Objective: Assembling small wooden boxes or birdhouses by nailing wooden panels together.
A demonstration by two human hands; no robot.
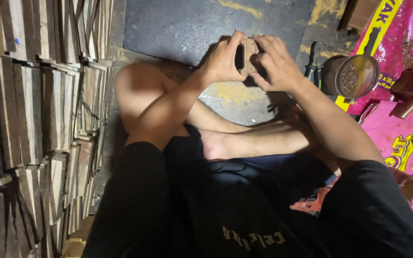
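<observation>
Right now, at floor level: a person is sitting cross-legged on the dark concrete floor (178,28), working low over their lap.
Piece in hand: a small brown wooden block with an oval hole (247,55) is being held up between both hands, above the floor, in front of the crossed legs.
Left hand (223,59): fingers are curling tight around the block's left edge.
Right hand (276,59): fingers are clamping the right edge, thumb pressing inward.
Risk: the piece looks thin around the hole, so squeezing it could crack it, and losing the grip could drop it onto the concrete.
Packaging: a pink and yellow printed plastic sack (397,119) is lying flat at the right, under a round brown tin (354,76).
Left side: stacked wooden slats (34,119) are lining the wall.
</observation>
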